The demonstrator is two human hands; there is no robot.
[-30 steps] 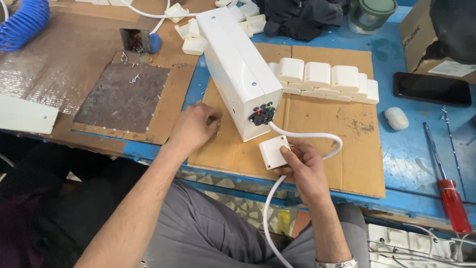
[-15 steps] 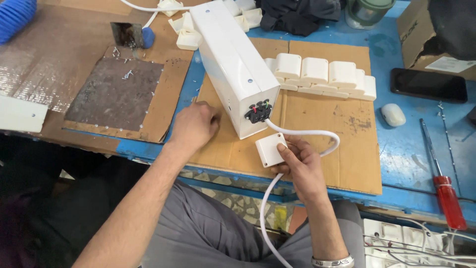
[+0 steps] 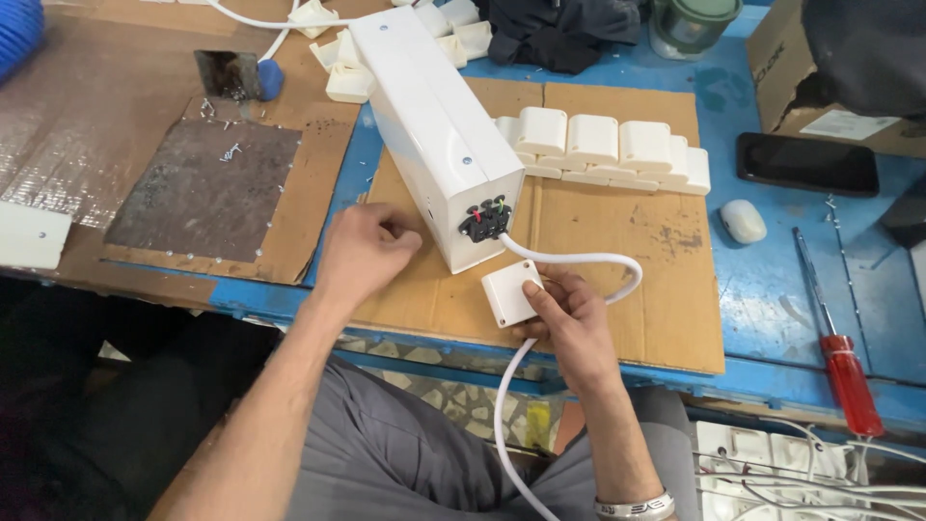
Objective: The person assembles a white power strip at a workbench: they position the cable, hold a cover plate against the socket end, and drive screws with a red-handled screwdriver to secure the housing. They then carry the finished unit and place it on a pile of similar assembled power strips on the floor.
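Note:
A long white plastic housing (image 3: 434,125) lies on a cardboard sheet (image 3: 617,280), its near end showing a dark terminal block with coloured wires (image 3: 484,222). A white cable (image 3: 579,262) runs from that end, loops right and drops off the bench. My right hand (image 3: 569,323) grips a small square white cover (image 3: 511,292) just in front of the housing's end. My left hand (image 3: 362,253) rests closed on the cardboard against the housing's left lower corner; whether anything is inside it is hidden.
A row of several small white plastic caps (image 3: 603,150) sits behind the cardboard. A red-handled screwdriver (image 3: 839,338), a black phone (image 3: 805,164) and a white oval piece (image 3: 743,220) lie right. A dark metal plate (image 3: 207,188) lies left. More caps (image 3: 352,82) are at the back.
The view has shifted slightly. My right hand with the white cover has stayed near the housing's end; my left hand remains by its corner.

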